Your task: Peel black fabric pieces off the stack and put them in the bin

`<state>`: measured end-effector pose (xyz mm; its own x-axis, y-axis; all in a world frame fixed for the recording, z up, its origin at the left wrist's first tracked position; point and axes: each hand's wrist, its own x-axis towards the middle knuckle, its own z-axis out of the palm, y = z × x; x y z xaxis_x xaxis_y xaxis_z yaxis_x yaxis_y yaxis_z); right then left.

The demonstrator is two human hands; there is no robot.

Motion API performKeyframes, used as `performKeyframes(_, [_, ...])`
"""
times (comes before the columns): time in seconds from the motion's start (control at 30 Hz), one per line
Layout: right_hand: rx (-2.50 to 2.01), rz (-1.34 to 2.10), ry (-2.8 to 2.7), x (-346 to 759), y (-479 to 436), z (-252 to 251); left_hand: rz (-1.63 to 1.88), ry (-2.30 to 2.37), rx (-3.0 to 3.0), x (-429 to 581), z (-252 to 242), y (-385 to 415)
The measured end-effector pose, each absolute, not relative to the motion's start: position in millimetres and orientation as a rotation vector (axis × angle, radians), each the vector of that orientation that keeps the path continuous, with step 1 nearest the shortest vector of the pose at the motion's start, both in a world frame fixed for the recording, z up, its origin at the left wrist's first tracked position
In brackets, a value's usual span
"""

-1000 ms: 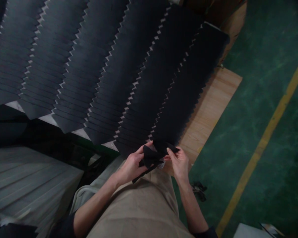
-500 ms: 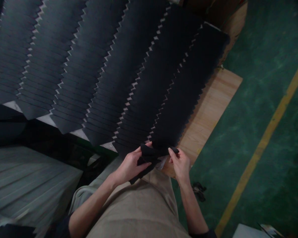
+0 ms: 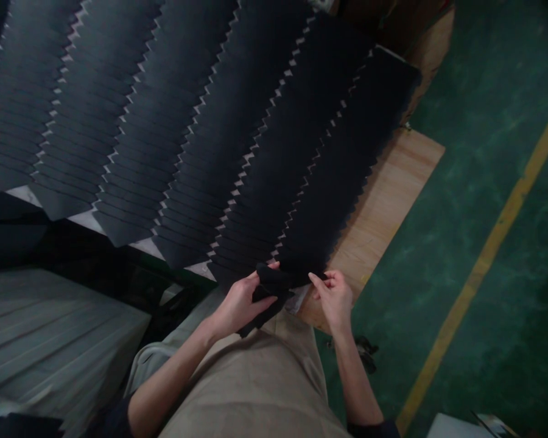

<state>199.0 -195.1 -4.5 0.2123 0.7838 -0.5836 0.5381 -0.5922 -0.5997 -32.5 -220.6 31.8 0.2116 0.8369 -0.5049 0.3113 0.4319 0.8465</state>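
Note:
My left hand (image 3: 242,305) is closed on several dark fabric pieces (image 3: 268,317), which hang between its thumb and fingers at the near corner of the table. To its right, my right hand (image 3: 335,298) pinches the edge of a dark piece between thumb and fingertips. Beyond both hands lie long rows of overlapping dark fabric pieces (image 3: 237,115), each row bordered by zigzag edges with pale gaps between them. The part of the cloth inside my left palm is hidden.
A plywood board (image 3: 388,194) juts out under the rows at the right. The green floor (image 3: 497,164) carries a yellow line (image 3: 484,261). At lower left stands a pale ribbed surface (image 3: 55,334). A small dark object (image 3: 366,353) lies on the floor beside my right forearm.
The dark cloth between my hands has dropped flatter against the row, and its right end has lowered. My right hand has shifted very slightly to the right; the left hand has barely moved.

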Motion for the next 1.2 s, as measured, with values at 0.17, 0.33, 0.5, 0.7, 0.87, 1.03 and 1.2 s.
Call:
performKeyframes(0.17, [-2.223, 1.229, -1.32, 202, -194, 10, 0.564, 1.355, 0.96, -34, 33, -220])
performKeyframes(0.33, [-2.051, 1.196, -1.434, 187, -202, 42, 0.532, 1.289, 0.45, -36, 40, -226])
performKeyframes(0.5, [-1.894, 1.514, -1.471, 161, -218, 57, 0.655, 1.263, 0.294, -36, 43, -235])
performKeyframes(0.7, [-1.931, 1.15, -1.892, 146, -230, 64, 0.674, 1.249, 0.244, -35, 46, -241])
performKeyframes(0.87, [-1.991, 1.39, -1.806, 140, -229, 66, 0.674, 1.237, 0.307, -33, 47, -245])
performKeyframes(1.03, [-1.885, 1.681, -1.642, 144, -225, 59, 0.637, 1.267, 0.342, -32, 47, -248])
performKeyframes(1.2, [-1.676, 1.914, -1.266, 151, -225, 52, 0.638, 1.249, 0.318, -33, 49, -247])
